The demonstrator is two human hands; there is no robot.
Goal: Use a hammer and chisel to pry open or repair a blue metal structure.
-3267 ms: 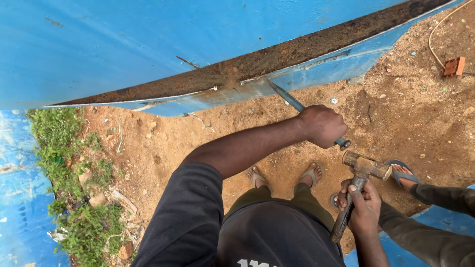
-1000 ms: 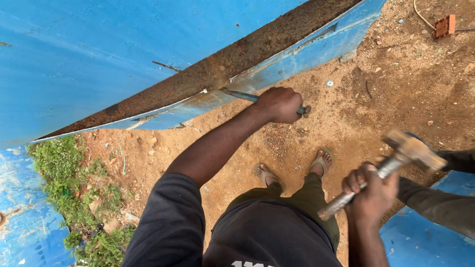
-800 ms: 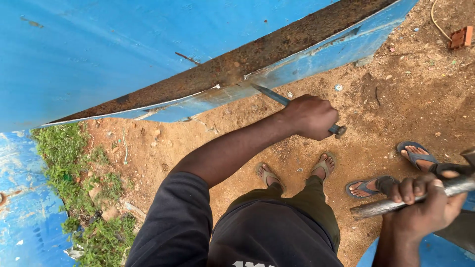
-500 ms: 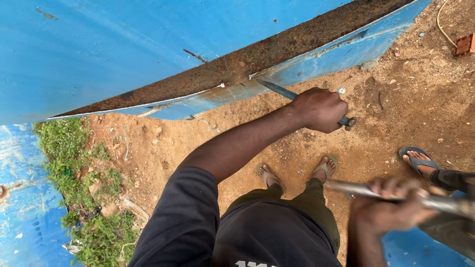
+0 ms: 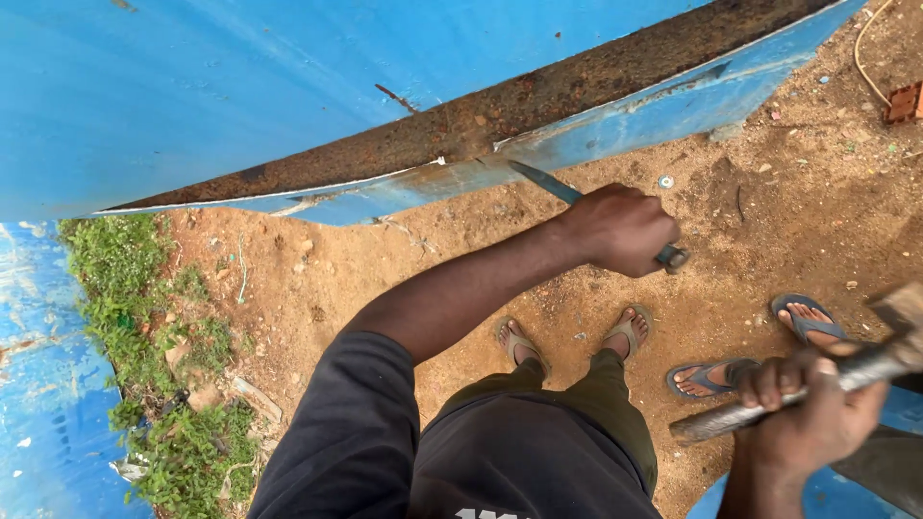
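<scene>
My left hand [image 5: 623, 229] is fisted around the chisel [image 5: 544, 183], fingers wrapped tight on its shaft; the tip touches the torn edge of the blue sheet [image 5: 615, 125], just below the rusty bar [image 5: 538, 101]. My right hand [image 5: 806, 415] grips the hammer [image 5: 817, 380] handle, fingers curled shut around it, well apart from the sheet, low and to the right, its head blurred. My sandalled feet [image 5: 577, 338] stand on dirt below the sheet. Beside them, another person's blue sandals [image 5: 760, 351]. Grass [image 5: 144, 356] grows left of the sheet.
</scene>
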